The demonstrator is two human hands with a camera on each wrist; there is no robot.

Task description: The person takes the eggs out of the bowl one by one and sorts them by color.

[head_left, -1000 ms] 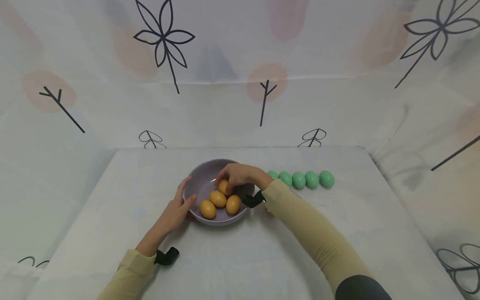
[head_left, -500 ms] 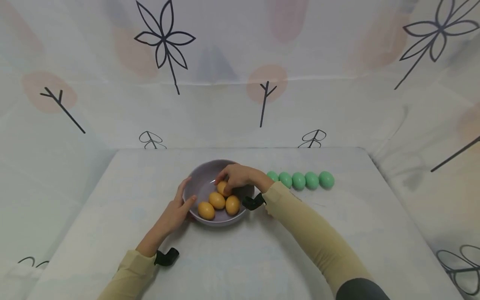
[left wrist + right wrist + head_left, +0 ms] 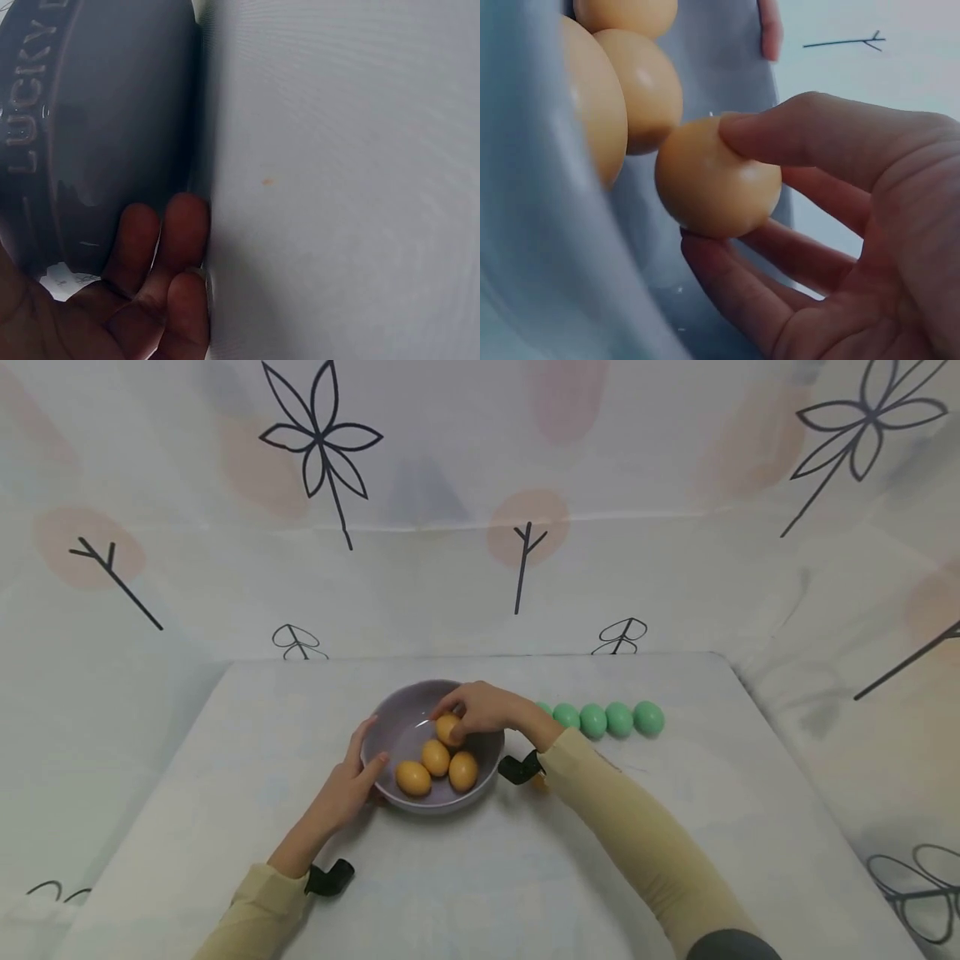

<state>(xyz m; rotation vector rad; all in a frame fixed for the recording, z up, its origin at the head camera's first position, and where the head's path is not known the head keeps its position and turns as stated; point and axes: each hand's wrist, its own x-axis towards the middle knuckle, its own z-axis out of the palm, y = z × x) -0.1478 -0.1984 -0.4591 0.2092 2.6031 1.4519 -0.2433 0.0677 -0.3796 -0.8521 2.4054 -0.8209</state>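
A purple-grey bowl (image 3: 432,807) stands tilted or level, I cannot tell which, with several orange eggs in it. My left hand (image 3: 347,781) grips its left rim, thumb inside; in the left wrist view the fingers (image 3: 185,229) lie against the bowl's outer wall (image 3: 120,120). Over the bowl's right side, my right hand (image 3: 487,707) pinches one orange egg (image 3: 449,728) between thumb and fingers. The right wrist view shows this egg (image 3: 716,180) close beside other orange eggs (image 3: 641,90) inside the bowl.
Several green eggs (image 3: 619,719) stand in a row to the right of the bowl, partly behind the right forearm. Another orange object (image 3: 539,782) shows by the right cuff on the white table (image 3: 420,893). A patterned cloth (image 3: 435,577) rises behind.
My right hand has lifted slightly with the pinched egg, and its wrist has moved a little right. Eggs in the bowl have shifted slightly. The left hand keeps its grip.
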